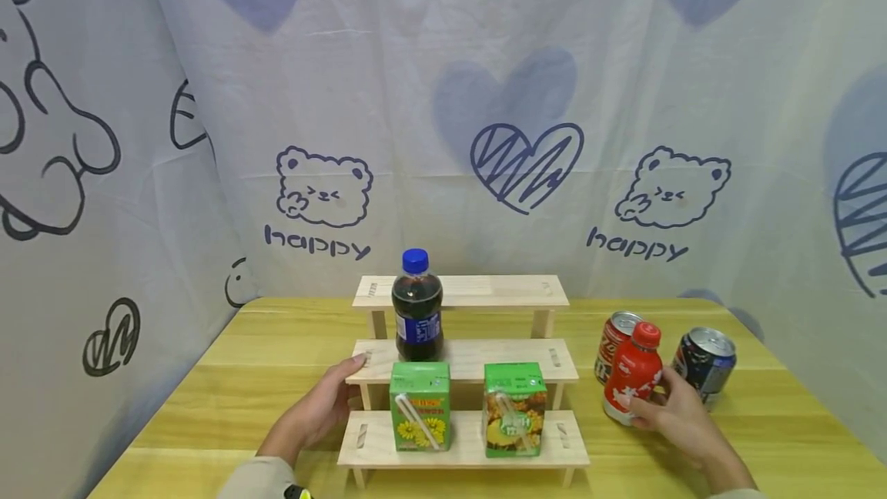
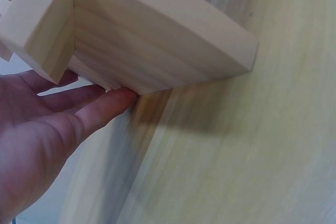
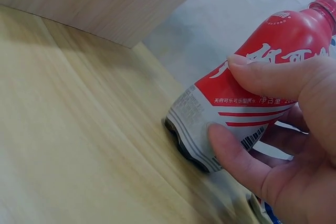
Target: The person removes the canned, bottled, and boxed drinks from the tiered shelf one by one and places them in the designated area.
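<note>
A three-step wooden display rack stands on the table, and my left hand holds the left end of its middle step. In the left wrist view, the left fingers touch the wood beside a leg. My right hand grips a red plastic drink bottle with a red cap. In the right wrist view, the thumb and fingers wrap the bottle's lower half. Whether its base touches the table is unclear. Behind it stand a red can and a dark can, both partly hidden.
On the middle step stands a cola bottle with a blue cap. The bottom step bears two green juice boxes, one on the left and one on the right. A printed curtain hangs behind the wood-grain table.
</note>
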Action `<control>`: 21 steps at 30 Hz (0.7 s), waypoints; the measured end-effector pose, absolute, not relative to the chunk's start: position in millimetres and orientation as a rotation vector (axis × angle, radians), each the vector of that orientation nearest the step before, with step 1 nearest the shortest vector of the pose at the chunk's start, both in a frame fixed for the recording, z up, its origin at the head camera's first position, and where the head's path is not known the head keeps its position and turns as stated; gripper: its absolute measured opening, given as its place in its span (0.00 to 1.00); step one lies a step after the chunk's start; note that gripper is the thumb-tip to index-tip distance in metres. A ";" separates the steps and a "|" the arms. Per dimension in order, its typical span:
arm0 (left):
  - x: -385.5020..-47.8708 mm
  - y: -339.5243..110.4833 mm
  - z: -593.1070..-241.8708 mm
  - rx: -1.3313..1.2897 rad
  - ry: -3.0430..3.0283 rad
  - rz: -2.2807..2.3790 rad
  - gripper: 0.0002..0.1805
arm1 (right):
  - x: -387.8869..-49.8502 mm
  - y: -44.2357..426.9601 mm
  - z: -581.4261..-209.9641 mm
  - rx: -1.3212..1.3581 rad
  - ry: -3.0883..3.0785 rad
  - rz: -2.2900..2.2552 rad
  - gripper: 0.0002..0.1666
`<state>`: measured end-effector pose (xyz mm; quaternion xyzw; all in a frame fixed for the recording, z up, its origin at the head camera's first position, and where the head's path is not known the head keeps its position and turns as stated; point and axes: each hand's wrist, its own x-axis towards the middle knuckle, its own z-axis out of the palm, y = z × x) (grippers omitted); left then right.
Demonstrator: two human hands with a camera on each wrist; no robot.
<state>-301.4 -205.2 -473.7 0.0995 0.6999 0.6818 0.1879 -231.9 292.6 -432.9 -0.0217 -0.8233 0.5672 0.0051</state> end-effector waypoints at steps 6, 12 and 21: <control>-294.7 -203.4 -465.3 0.291 1.956 1.925 0.38 | -231.5 292.8 -433.8 -0.077 -2.549 1.824 0.43; -287.8 -199.5 -456.2 0.278 1.962 1.930 0.40 | -231.5 295.3 -431.4 -0.082 -2.573 1.808 0.44; -281.6 -195.6 -446.8 0.272 1.969 1.927 0.39 | -229.9 299.0 -410.7 -0.142 -2.632 1.714 0.54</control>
